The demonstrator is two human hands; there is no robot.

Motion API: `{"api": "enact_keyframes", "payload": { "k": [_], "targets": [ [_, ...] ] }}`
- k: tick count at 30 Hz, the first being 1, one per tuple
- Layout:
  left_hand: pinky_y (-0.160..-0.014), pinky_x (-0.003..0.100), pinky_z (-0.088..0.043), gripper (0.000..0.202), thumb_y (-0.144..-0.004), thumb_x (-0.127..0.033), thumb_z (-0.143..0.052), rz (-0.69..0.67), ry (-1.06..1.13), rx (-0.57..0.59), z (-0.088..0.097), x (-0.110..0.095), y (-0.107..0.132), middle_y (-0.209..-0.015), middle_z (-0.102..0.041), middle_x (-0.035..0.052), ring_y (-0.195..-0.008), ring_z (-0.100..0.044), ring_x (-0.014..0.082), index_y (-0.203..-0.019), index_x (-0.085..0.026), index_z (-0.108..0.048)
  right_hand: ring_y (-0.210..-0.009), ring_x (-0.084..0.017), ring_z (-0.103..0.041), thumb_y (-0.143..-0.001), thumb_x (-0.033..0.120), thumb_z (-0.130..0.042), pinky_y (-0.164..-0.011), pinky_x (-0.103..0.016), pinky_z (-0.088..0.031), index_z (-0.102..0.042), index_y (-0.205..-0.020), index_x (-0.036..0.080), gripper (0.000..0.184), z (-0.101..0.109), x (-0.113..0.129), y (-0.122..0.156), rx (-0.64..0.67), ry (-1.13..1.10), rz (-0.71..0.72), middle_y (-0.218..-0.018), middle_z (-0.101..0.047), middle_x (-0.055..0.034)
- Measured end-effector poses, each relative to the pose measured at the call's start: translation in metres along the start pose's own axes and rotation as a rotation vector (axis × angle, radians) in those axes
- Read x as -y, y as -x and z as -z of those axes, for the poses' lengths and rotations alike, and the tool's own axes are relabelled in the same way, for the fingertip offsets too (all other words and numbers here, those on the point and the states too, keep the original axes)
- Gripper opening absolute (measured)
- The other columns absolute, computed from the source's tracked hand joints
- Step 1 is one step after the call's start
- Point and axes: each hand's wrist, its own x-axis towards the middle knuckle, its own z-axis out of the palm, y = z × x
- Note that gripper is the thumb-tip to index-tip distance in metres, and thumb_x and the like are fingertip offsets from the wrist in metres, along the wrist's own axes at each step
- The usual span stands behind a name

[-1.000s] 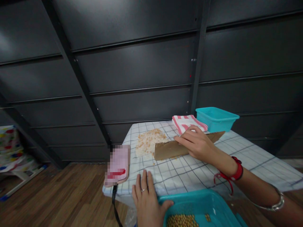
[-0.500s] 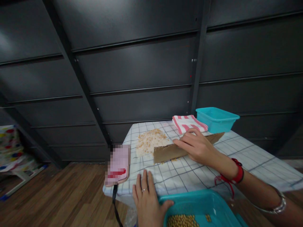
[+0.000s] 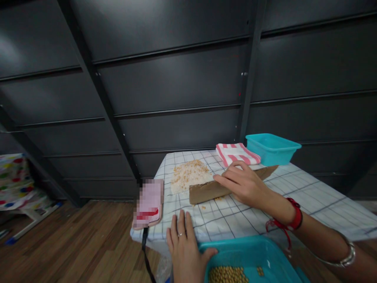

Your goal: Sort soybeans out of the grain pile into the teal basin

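Observation:
My right hand (image 3: 246, 182) pinches the upper edge of a long brown cardboard strip (image 3: 206, 192), which stands on its edge on the checked tablecloth. Behind the strip lies a pile of white grains mixed with yellowish beans (image 3: 188, 176). A few beans rest on the cloth just in front of the cardboard. With fingers spread, my left hand (image 3: 187, 245) lies at the table's near edge, its thumb over the rim of a teal plastic basin (image 3: 256, 243). Round yellow-brown beans (image 3: 228, 274) fill part of that basin's bottom.
A second turquoise basin (image 3: 272, 149) and a folded pink-and-white striped towel (image 3: 237, 154) stand at the table's back right. At the left edge lies a pink phone-like object (image 3: 150, 202), partly blurred, with a black strap (image 3: 145, 251) hanging down. Dark panelled wall (image 3: 176, 86) rises behind.
The cardboard strip's left end has moved slightly left and toward me, and a few more beans show in front of it. My left hand stays in place.

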Motion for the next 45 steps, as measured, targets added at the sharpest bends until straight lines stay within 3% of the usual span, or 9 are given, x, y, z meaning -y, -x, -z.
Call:
{"api": "enact_keyframes", "payload": {
  "k": [12, 19, 25, 32, 38, 41, 45],
  "targets": [
    [-0.095, 0.055, -0.024, 0.088, -0.053, -0.048, -0.064, -0.035, 0.002, 0.068, -0.005, 0.009, 0.0, -0.132, -0.034, 0.0138, -0.121, -0.023, 0.0357, -0.127, -0.014, -0.028, -0.066, -0.014, -0.044, -0.078, 0.003, -0.03, -0.074, -0.033, -0.032, -0.053, -0.091, 0.014, 0.029, 0.005, 0.002, 0.0, -0.014, -0.025, 0.01, -0.069, -0.056, -0.0031],
    [-0.095, 0.055, -0.024, 0.089, -0.054, -0.047, -0.064, -0.04, -0.005, 0.035, -0.007, 0.01, 0.001, -0.132, -0.034, 0.0141, -0.121, -0.022, 0.0355, -0.127, -0.013, -0.026, -0.066, -0.014, -0.043, -0.078, 0.003, -0.031, -0.074, -0.034, -0.032, -0.053, -0.091, 0.013, 0.028, 0.012, 0.004, 0.003, 0.02, -0.047, 0.006, -0.069, -0.056, -0.0034],
    [-0.094, 0.055, -0.024, 0.086, -0.055, -0.047, -0.062, -0.047, 0.001, 0.043, -0.005, 0.009, 0.001, -0.131, -0.035, 0.0149, -0.121, -0.022, 0.0356, -0.126, -0.013, -0.028, -0.062, -0.013, -0.042, -0.076, 0.001, -0.031, -0.07, -0.034, -0.032, -0.054, -0.089, 0.013, 0.029, 0.034, 0.015, 0.01, 0.015, -0.082, -0.006, -0.063, -0.054, -0.0015],
    [-0.094, 0.054, -0.024, 0.083, -0.057, -0.045, -0.06, -0.04, 0.005, 0.06, 0.002, 0.006, -0.001, -0.131, -0.035, 0.0162, -0.122, -0.021, 0.0346, -0.126, -0.01, -0.028, -0.055, -0.011, -0.04, -0.084, 0.009, -0.029, -0.072, -0.034, -0.032, -0.053, -0.088, 0.016, 0.025, 0.067, 0.036, 0.021, 0.121, -0.153, -0.072, -0.059, -0.05, 0.0009],
    [-0.094, 0.052, -0.024, 0.073, -0.063, -0.04, -0.056, -0.052, -0.005, -0.008, -0.003, 0.006, 0.001, -0.127, -0.04, 0.016, -0.12, -0.025, 0.0328, -0.124, -0.01, -0.031, -0.062, -0.012, -0.045, -0.084, 0.008, -0.031, -0.074, -0.034, -0.036, -0.053, -0.092, 0.014, 0.024, 0.09, 0.045, 0.018, 0.044, -0.089, -0.029, -0.065, -0.055, -0.0011],
    [-0.094, 0.052, -0.024, 0.07, -0.064, -0.039, -0.055, -0.059, -0.002, -0.022, -0.002, 0.005, 0.0, -0.127, -0.04, 0.0155, -0.12, -0.026, 0.0323, -0.123, -0.01, -0.032, -0.062, -0.011, -0.045, -0.083, 0.008, -0.035, -0.073, -0.034, -0.036, -0.051, -0.096, 0.013, 0.021, 0.091, 0.041, 0.018, 0.035, -0.104, -0.033, -0.069, -0.056, -0.0013],
    [-0.094, 0.053, -0.025, 0.081, -0.054, -0.042, -0.064, -0.02, -0.006, 0.009, 0.002, 0.002, -0.002, -0.127, -0.04, 0.0161, -0.119, -0.025, 0.0345, -0.122, -0.009, -0.033, -0.058, -0.011, -0.042, -0.083, 0.006, -0.031, -0.074, -0.034, -0.033, -0.052, -0.094, 0.014, 0.024, 0.079, 0.026, 0.015, 0.073, -0.051, -0.085, -0.062, -0.053, 0.001]
  ]
}}
